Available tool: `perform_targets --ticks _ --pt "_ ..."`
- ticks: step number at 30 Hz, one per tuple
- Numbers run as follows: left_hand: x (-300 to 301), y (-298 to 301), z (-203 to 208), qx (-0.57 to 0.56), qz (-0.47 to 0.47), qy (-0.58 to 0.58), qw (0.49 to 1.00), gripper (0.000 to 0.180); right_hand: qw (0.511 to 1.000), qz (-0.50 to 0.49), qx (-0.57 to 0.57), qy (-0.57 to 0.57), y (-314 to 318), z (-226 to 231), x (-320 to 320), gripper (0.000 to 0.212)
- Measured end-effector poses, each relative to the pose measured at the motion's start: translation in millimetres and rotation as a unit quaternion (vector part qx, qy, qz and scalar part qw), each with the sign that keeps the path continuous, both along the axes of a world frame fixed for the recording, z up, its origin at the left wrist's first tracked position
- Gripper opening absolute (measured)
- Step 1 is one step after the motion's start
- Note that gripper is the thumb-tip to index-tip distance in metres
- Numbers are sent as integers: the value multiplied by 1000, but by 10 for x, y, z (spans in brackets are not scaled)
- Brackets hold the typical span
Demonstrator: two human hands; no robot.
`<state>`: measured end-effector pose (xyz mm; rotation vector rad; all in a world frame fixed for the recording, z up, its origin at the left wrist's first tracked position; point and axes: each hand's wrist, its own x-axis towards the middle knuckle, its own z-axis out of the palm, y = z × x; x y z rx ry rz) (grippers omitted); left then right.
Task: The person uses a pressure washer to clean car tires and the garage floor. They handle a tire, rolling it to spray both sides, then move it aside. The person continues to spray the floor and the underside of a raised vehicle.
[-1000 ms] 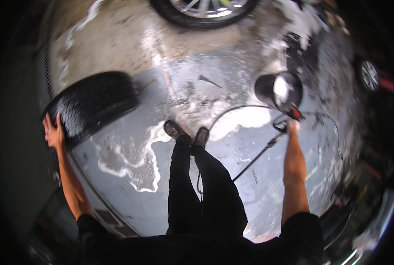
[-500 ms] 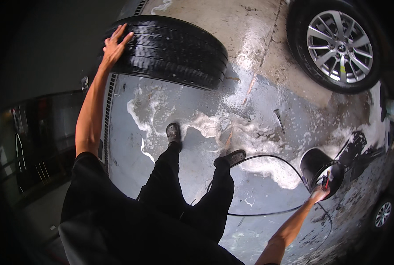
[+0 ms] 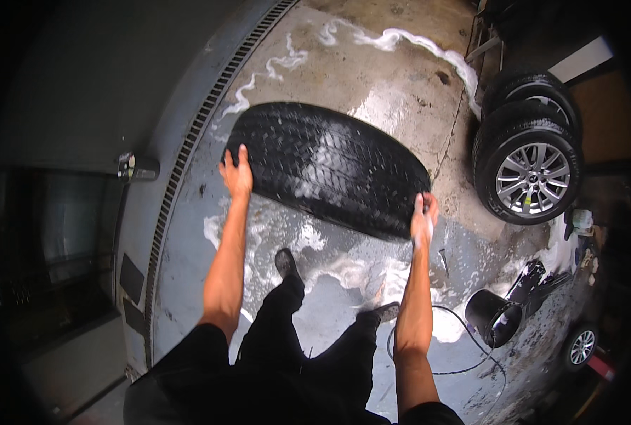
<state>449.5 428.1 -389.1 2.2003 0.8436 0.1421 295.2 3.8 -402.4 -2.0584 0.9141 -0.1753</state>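
1. Head view, looking straight down: closest to me are my own dark trousers and my two shoes, the left shoe [image 3: 285, 262] ahead and the right shoe [image 3: 385, 312] set back on the wet concrete floor [image 3: 400, 92].
2. Soapy foam [image 3: 330, 273] lies in patches around my feet and runs on under the tyre.
3. A thin black hose [image 3: 464, 338] loops over the floor just to the right of my right leg, beside a black bucket [image 3: 492, 319] tipped on its side.
4. My left hand [image 3: 236, 173] is on the left end of the big black tyre [image 3: 326, 166], fingers spread flat over the tread and wrapped onto its edge, gripping it.
5. My right hand [image 3: 423, 218] is on the tyre's right end, fingers curled against the tread; it looks wet with suds, and I cannot tell how firmly it is clamped.
6. The tyre stands on its tread between my two hands, just ahead of my feet, its wet tread facing up toward me.
7. To the left, a long metal drain grate [image 3: 188, 152] curves along the floor's edge beside a dark wall.
8. Further off to the right, a wheel with a silver alloy rim [image 3: 531, 178] leans against another tyre behind it, well apart from mine.
9. A line of white foam [image 3: 415, 39] trails across the far floor.
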Motion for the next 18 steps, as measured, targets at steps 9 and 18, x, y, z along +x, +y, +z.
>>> perform_targets --ticks 9,18 --pt "702 -223 181 -12 -165 -20 986 77 997 -69 -27 20 617 -182 -664 57" --pt "2274 -756 322 -455 -307 -67 833 79 963 -261 20 69 2222 -168 -669 31"
